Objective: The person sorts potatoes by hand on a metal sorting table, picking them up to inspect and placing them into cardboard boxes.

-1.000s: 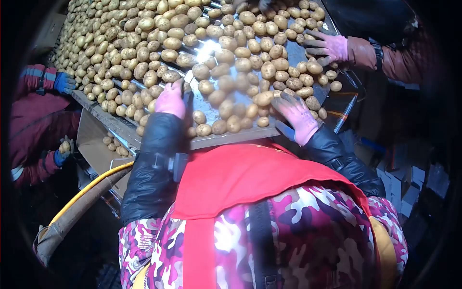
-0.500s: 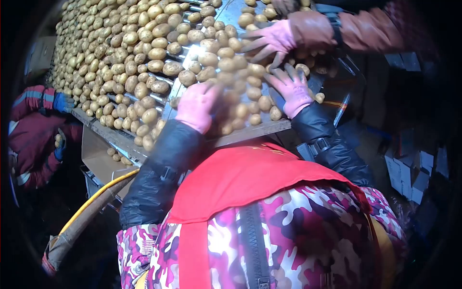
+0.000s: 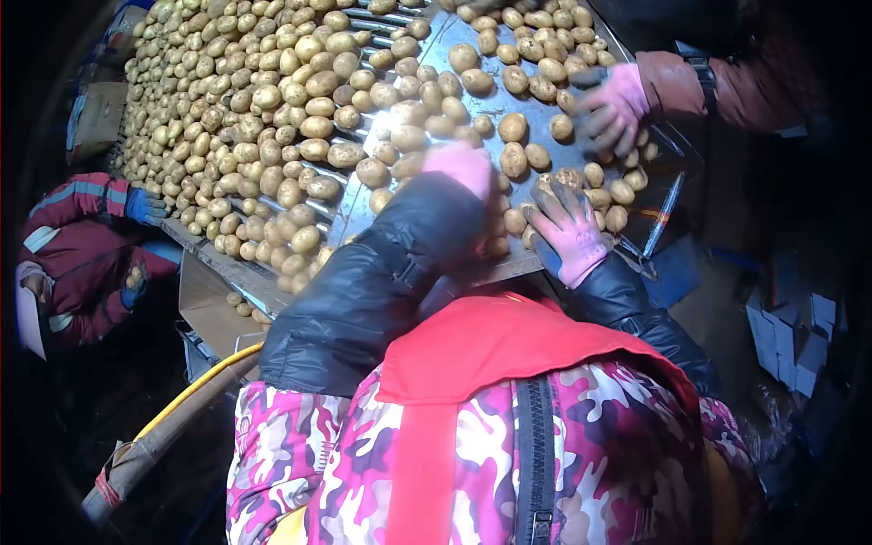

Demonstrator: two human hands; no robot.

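Two gloved hands lie low over a metal sheet (image 3: 538, 113). Above its near middle, the left hand (image 3: 461, 167) points inward; its fingers are blurred and hidden by the back of the glove, so I cannot tell whether they clasp anything. At the sheet's near right corner, the right hand (image 3: 570, 234) lies palm down, fingers spread loosely across several potatoes (image 3: 596, 197), with none visibly gripped.

Between the hands, on the middle of the sheet, sits one oval potato (image 3: 513, 161), its long axis running roughly from the sheet's near edge toward its far edge. It lies just right of the left hand, which looks the nearer, and beyond the right fingertips, leftward across the sheet.

Farther out, at the sheet's right edge, a co-worker's gloved hand (image 3: 613, 109) reaches over more potatoes. Left of the sheet, a dense layer of potatoes covers metal bars (image 3: 377, 15). Well left of the sheet, another person's blue glove (image 3: 145, 207) rests by that layer's edge. Left of the sheet too, toward its near side, a cardboard box (image 3: 204, 304) contains some potatoes.
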